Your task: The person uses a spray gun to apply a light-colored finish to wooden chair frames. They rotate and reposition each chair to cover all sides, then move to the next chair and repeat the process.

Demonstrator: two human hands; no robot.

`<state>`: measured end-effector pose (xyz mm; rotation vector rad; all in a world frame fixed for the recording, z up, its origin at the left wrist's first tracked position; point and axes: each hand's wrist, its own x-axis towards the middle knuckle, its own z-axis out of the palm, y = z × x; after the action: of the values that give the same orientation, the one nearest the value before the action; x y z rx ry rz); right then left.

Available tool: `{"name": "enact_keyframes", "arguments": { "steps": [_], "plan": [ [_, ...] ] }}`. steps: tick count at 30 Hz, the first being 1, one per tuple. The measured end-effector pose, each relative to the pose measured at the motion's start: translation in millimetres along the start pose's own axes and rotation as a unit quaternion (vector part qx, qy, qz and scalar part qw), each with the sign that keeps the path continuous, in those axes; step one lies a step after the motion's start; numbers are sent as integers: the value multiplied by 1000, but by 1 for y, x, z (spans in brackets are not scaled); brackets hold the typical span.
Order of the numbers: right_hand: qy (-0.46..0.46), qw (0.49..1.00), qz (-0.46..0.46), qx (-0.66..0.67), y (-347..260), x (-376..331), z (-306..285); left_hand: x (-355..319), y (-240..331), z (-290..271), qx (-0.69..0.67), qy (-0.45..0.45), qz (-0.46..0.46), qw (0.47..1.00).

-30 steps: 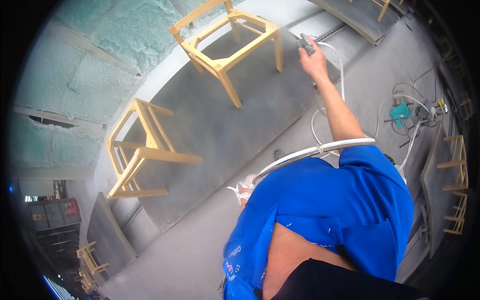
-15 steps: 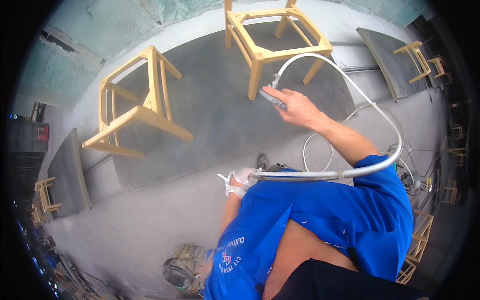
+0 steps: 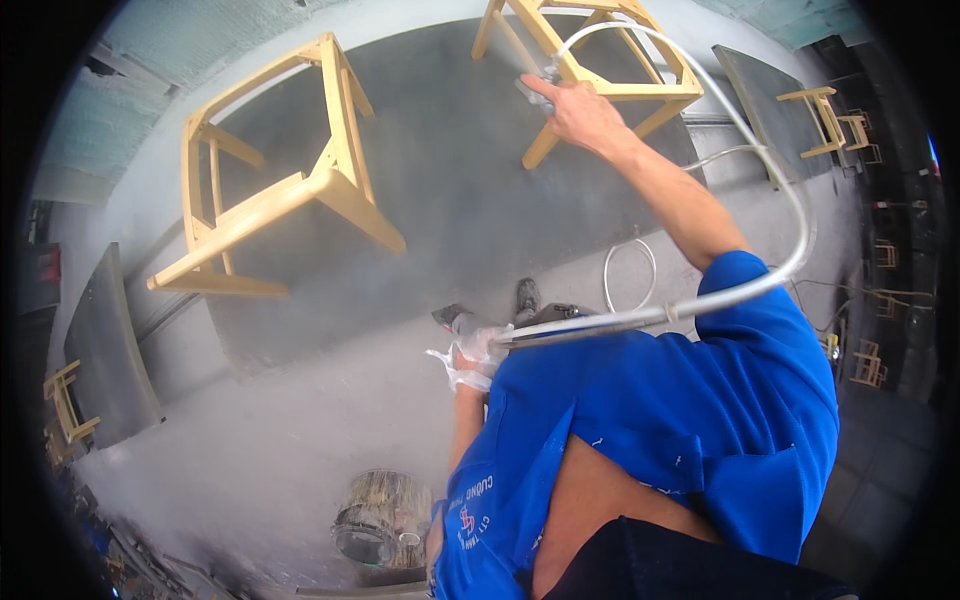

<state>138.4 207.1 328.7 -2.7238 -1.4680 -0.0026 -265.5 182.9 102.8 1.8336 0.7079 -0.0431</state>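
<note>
My right hand (image 3: 580, 115) is stretched out and shut on a spray gun (image 3: 535, 85), right at the near rail of a pale wooden stool frame (image 3: 640, 92). A white hose (image 3: 770, 170) loops from the gun round my right arm and back across my blue shirt. My left hand (image 3: 475, 355), in a thin clear glove, grips that hose by my chest. A second wooden frame (image 3: 290, 195) lies tipped on the dark grey platform (image 3: 470, 200) to the left, well away from both hands.
A dirty paint bucket (image 3: 380, 515) stands on the dusty floor by my left side. Grey panels lie at the left (image 3: 105, 350) and upper right (image 3: 760, 100), one bearing a small wooden frame (image 3: 820, 115). More small frames line the right edge. My shoes (image 3: 525, 295) are near the platform edge.
My right hand with the spray gun has moved from the stool frame's far side to its near rail. The view has swung, so both frames now sit lower and larger.
</note>
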Motion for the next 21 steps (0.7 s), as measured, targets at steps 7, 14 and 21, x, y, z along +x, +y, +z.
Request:
{"name": "enact_keyframes", "arguments": {
  "steps": [7,14,21],
  "plan": [
    [-171,983,58,-32,-28,-86,-1,22,-11,-36,-67,-111,31,991],
    [-206,956,131,164,-47,-71,60,20,-3,-104,110,-141,44,983],
    [91,987,52,123,-7,36,-15,9,11,-116,2,-46,125,991]
  ]
}}
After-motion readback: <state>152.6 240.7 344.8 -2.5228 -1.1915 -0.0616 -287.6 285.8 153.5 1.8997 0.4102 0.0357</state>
